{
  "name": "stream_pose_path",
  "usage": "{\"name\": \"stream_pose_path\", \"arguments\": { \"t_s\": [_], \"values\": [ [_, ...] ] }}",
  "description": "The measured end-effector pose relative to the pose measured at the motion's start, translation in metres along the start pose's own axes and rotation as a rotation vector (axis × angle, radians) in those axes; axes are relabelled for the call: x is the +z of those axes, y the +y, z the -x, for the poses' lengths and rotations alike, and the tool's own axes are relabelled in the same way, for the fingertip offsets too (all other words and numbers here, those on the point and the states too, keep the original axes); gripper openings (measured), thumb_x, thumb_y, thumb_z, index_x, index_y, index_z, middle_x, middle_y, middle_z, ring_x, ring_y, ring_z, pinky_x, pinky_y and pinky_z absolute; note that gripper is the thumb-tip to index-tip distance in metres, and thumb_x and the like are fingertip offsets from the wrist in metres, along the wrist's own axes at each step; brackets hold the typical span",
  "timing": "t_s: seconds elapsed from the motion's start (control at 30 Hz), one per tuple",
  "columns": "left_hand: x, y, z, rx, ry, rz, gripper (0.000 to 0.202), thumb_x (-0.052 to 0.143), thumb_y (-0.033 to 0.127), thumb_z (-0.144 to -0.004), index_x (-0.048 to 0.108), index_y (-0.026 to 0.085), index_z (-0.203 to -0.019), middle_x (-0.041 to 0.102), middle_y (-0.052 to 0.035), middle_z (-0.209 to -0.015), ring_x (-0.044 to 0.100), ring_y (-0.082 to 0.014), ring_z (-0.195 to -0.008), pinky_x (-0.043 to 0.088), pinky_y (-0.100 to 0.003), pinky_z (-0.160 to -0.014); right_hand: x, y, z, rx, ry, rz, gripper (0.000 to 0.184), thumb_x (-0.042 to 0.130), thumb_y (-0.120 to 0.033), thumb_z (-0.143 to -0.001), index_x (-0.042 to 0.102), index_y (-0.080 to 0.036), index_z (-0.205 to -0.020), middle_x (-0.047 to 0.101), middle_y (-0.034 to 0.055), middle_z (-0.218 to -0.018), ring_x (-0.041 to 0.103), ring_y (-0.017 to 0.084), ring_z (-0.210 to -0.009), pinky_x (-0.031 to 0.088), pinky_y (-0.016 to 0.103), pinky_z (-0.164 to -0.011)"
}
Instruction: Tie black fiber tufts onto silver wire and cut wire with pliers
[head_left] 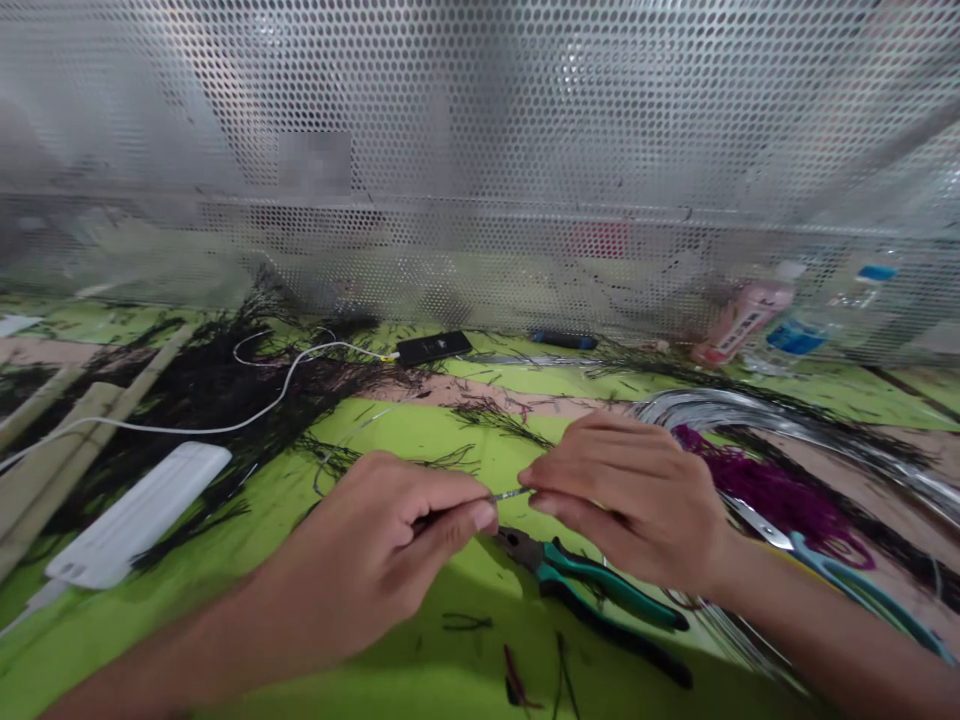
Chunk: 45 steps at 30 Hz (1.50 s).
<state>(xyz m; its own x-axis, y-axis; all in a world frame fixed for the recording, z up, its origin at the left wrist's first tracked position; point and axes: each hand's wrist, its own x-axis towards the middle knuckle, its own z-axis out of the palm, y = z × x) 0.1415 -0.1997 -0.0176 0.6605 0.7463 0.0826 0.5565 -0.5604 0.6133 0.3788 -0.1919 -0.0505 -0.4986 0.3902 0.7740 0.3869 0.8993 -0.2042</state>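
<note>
Between my two hands runs a short stretch of thin twisted wire (pixel 511 494), dark with a silvery sheen. My left hand (pixel 405 535) pinches one end of it between thumb and forefinger. The other end sits in the fingertips of my right hand (pixel 637 490), which are closed on it. Just below the hands, green-and-black pliers (pixel 592 585) lie on the bright green surface with their jaws near my left thumb. Light-blue-handled scissors (pixel 817 560) lie partly behind my right wrist, beside a heap of purple thread (pixel 780 490).
A coil of silvery wire (pixel 705 405) lies at right. Dark wiry strands (pixel 247 390) are heaped at left, near a white power strip (pixel 142 510) and wooden slats (pixel 82 440). Behind stand a phone (pixel 433 347) on a white cable, bottles (pixel 750 315) and a perforated metal panel (pixel 480 130).
</note>
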Motion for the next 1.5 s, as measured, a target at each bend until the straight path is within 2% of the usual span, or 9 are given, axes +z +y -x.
{"name": "stream_pose_path", "arguments": {
  "t_s": [0.13,0.23,0.33,0.53,0.7,0.93,1.13,1.27,1.5],
  "values": [
    [0.012,-0.001,-0.002,0.015,0.01,-0.118,0.04,0.044,0.033,-0.105,0.04,0.018,-0.068,0.034,0.0066,-0.056,0.032,-0.0083,-0.051,0.02,-0.027,-0.052,-0.004,-0.008,-0.003,0.49,-0.232,-0.226,0.022,0.063,-0.026,-0.098,0.072,-0.019,-0.079,0.071,-0.0038,-0.067,0.062,0.009,-0.057,0.05,0.023,-0.06],
    [0.028,-0.004,-0.004,-0.029,0.001,-0.14,0.037,0.042,0.033,-0.105,0.046,0.019,-0.07,0.04,0.0061,-0.056,0.036,-0.0093,-0.051,0.021,-0.026,-0.054,-0.016,-0.002,0.004,0.455,-0.334,-0.127,0.014,0.065,-0.032,-0.096,0.075,-0.021,-0.094,0.078,0.0002,-0.091,0.072,0.015,-0.085,0.056,0.03,-0.085],
    [0.049,-0.006,-0.005,-0.089,-0.073,-0.032,0.037,0.04,0.036,-0.106,0.055,0.019,-0.076,0.046,0.0051,-0.058,0.041,-0.0106,-0.053,0.023,-0.026,-0.054,-0.04,0.008,0.03,0.383,-0.293,0.195,0.038,0.065,-0.037,-0.096,0.064,-0.02,-0.13,0.072,0.0093,-0.127,0.066,0.026,-0.119,0.052,0.043,-0.102],
    [0.083,-0.014,-0.009,-0.114,-0.189,0.077,0.039,0.04,0.038,-0.105,0.067,0.016,-0.088,0.05,0.0033,-0.059,0.04,-0.0112,-0.048,0.022,-0.025,-0.05,-0.065,0.0,0.118,0.655,-0.445,0.495,0.028,0.052,-0.037,-0.102,0.072,-0.017,-0.096,0.075,0.0073,-0.071,0.064,0.017,-0.05,0.043,0.03,-0.045],
    [0.091,-0.019,-0.02,-0.12,-0.153,0.132,0.039,0.042,0.038,-0.104,0.07,0.014,-0.094,0.053,0.0015,-0.061,0.038,-0.0117,-0.049,0.02,-0.024,-0.049,-0.02,-0.038,0.161,0.592,-0.529,0.456,0.046,0.055,-0.045,-0.099,0.059,-0.017,-0.135,0.07,0.0153,-0.128,0.067,0.031,-0.116,0.056,0.048,-0.094],
    [0.093,-0.002,-0.041,-0.139,-0.152,0.339,0.035,0.042,0.036,-0.101,0.068,0.013,-0.105,0.05,0.0024,-0.066,0.04,-0.0111,-0.052,0.028,-0.024,-0.05,0.01,-0.018,0.165,0.655,-0.435,0.536,0.05,0.048,-0.044,-0.102,0.06,-0.011,-0.137,0.072,0.0206,-0.114,0.067,0.035,-0.107,0.053,0.054,-0.092],
    [0.105,0.001,-0.048,-0.191,-0.249,0.554,0.04,0.043,0.026,-0.1,0.055,0.009,-0.135,0.057,0.0014,-0.074,0.053,-0.0121,-0.062,0.04,-0.027,-0.06,-0.032,-0.016,0.165,0.775,-0.265,0.423,0.038,0.049,-0.043,-0.101,0.073,-0.014,-0.106,0.075,0.0152,-0.1,0.069,0.031,-0.095,0.055,0.046,-0.082],
    [0.106,0.002,-0.05,-0.203,-0.31,0.669,0.038,0.046,0.026,-0.101,0.053,0.011,-0.135,0.059,0.0015,-0.076,0.055,-0.0111,-0.063,0.04,-0.026,-0.061,-0.053,-0.032,0.164,0.903,-0.152,0.218,0.037,0.049,-0.047,-0.102,0.069,-0.018,-0.113,0.076,0.0093,-0.097,0.071,0.022,-0.08,0.056,0.031,-0.065],
    [0.115,0.005,-0.05,-0.23,-0.382,0.805,0.026,0.041,0.017,-0.102,0.053,0.012,-0.125,0.061,0.0013,-0.073,0.06,-0.011,-0.061,0.041,-0.026,-0.061,-0.016,-0.028,0.135,0.974,-0.062,-0.125,0.035,0.056,-0.047,-0.098,0.069,-0.018,-0.113,0.074,0.0054,-0.094,0.067,0.018,-0.082,0.053,0.029,-0.073]
  ]
}}
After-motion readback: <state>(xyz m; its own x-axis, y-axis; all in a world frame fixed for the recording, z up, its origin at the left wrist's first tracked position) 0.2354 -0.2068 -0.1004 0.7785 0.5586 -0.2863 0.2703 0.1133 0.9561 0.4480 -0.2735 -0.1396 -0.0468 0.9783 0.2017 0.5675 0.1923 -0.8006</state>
